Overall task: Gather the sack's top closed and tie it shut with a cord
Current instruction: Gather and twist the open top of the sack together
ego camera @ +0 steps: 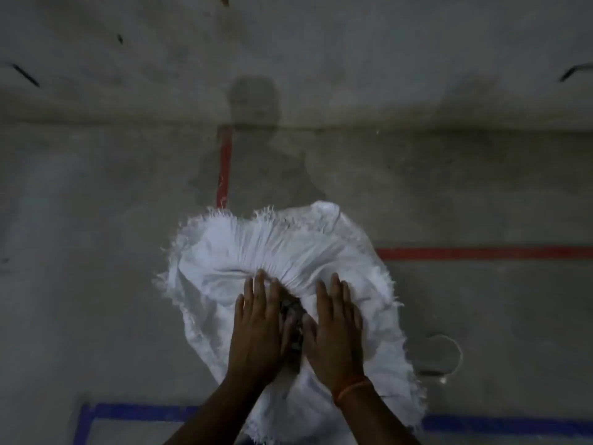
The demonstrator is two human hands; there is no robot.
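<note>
White woven sack (282,252) on a grey concrete floor (96,220) — coarse plastic weave, rim frayed into loose threads all round, cloth pleated in fine folds that fan toward 12 o'clock. Mouth gathered toward the middle but not closed: a dark narrow gap between the two hands, contents there too dim to tell. Long axis of the sack hard to judge from above; frayed rim spread widest from 10 to 4 o'clock.

Left hand (256,329) flat on the cloth at 9 o'clock of the gap, fingers (253,290) straight and together, tips at the root of the pleats. Right hand (333,326) flat at 3 o'clock of the gap, fingers straight, likewise pressing — nothing pinched or curled round. Orange band (351,389) on the right wrist.

Red tape lines (481,254) on the floor at 12 and 3 o'clock of the sack, blue tape (128,411) at 7 and 5. Thin pale loop (449,351) on the floor at 4 o'clock, just beside the frayed rim; whether cord, cannot tell.
</note>
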